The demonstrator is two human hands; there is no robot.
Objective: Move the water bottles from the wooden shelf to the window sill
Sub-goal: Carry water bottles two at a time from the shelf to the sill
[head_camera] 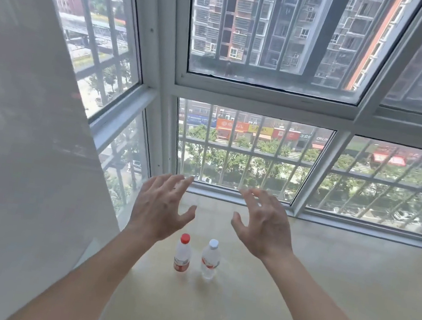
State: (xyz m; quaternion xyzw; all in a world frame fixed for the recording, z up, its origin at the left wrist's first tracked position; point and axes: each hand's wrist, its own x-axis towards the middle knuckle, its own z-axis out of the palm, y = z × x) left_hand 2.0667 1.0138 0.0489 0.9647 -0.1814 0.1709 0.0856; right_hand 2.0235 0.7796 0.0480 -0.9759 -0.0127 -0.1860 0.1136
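Two small clear water bottles stand upright side by side on the pale window sill (324, 274). The red-capped bottle (183, 253) is on the left, the white-capped bottle (210, 259) on the right, a small gap between them. My left hand (162, 207) and my right hand (263, 223) hover above and beyond the bottles, fingers spread and relaxed, holding nothing. Neither hand touches a bottle. The wooden shelf is out of view.
A white wall panel (25, 158) rises close on the left. Barred windows (247, 151) enclose the sill at the back and left. The sill stretches wide to the right of the bottles.
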